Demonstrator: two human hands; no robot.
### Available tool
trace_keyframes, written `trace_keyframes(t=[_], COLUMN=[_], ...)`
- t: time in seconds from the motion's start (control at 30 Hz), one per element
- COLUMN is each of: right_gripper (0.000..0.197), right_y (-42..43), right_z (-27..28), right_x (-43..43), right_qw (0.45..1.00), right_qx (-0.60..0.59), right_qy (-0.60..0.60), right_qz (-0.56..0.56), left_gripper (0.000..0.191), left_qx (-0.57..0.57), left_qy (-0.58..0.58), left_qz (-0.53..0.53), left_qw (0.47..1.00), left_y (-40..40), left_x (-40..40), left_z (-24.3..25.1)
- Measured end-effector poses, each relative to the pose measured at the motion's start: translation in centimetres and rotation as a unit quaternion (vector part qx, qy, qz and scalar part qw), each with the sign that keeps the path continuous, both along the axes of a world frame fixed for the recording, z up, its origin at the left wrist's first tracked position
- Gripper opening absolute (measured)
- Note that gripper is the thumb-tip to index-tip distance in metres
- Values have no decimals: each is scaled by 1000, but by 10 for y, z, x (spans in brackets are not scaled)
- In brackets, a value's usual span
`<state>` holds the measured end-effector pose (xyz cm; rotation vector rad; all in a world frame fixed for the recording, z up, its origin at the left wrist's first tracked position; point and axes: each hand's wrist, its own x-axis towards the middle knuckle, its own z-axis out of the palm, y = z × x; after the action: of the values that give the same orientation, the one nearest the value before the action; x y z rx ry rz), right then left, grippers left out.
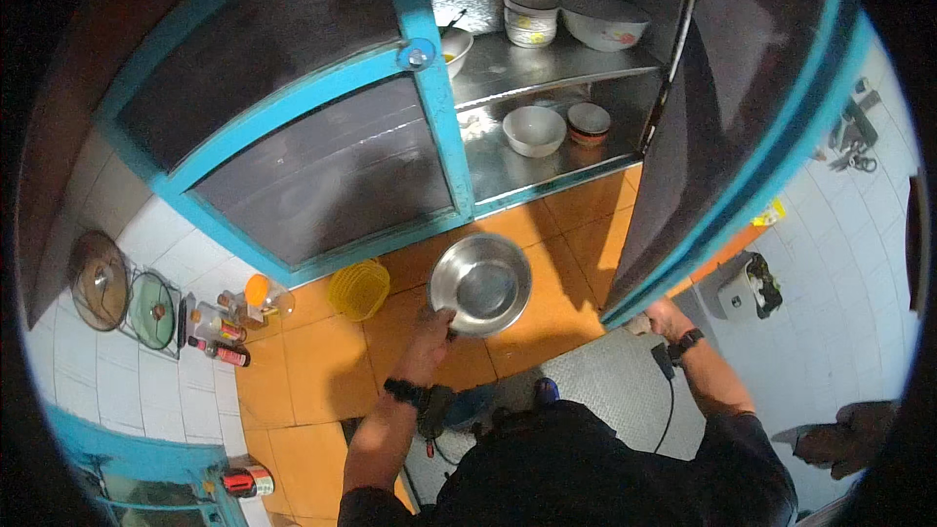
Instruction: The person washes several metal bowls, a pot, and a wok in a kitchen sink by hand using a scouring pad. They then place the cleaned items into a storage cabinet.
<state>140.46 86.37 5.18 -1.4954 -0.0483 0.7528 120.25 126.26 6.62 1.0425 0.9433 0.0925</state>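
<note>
A round stainless steel basin (483, 285) is held by its near left rim in my left hand (437, 329), over the orange tiled counter (315, 369). The basin's inside faces up and looks bare. At the lower edge of the swung-out right cabinet door (721, 212), my right hand (665, 320) grips the frame, its fingers partly hidden. A blue-framed left door (315, 117) covers that side of the cabinet. Between the doors, the metal shelves (498, 80) carry stacked bowls (531, 18), a large floral bowl (606, 22), a white bowl (534, 132) and a small bowl stack (589, 124).
A yellow plastic basket (359, 289) stands left of the basin. Jars (260, 293), a sauce bottle (223, 353) and racked pot lids (154, 307) line the left wall. A red can (249, 481) sits lower left. On the right wall hangs a white holder (750, 289).
</note>
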Motion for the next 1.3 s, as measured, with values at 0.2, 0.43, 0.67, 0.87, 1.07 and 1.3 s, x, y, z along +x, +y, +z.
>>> trace_keyframes(t=[0.2, 0.43, 0.67, 0.87, 1.07, 1.3], right_gripper=[32, 35, 38, 41, 43, 43], right_y=[-140, -200, -236, -242, -243, -236], right_z=[-56, -37, -45, -44, -39, -38], right_x=[6, 0, 5, 18, 22, 23], right_qw=[989, 971, 949, 924, 915, 969], right_qx=[-107, -192, -263, -325, -347, -193], right_qy=[-101, -127, -155, -192, -199, -134], right_qz=[-27, -66, -77, -56, -49, -82], left_gripper=[21, 14, 14, 16, 18, 18], left_qx=[219, 27, -8, 156, 240, 129], left_qy=[-195, -182, -187, -210, -190, -222], left_qz=[-154, -75, -25, -100, -103, -45], left_qw=[944, 980, 982, 960, 947, 965], left_y=[-20, -25, -33, 17, 8, 10], left_x=[106, 244, 348, 392, 387, 416], left_z=[8, 61, 86, 48, 56, 56])
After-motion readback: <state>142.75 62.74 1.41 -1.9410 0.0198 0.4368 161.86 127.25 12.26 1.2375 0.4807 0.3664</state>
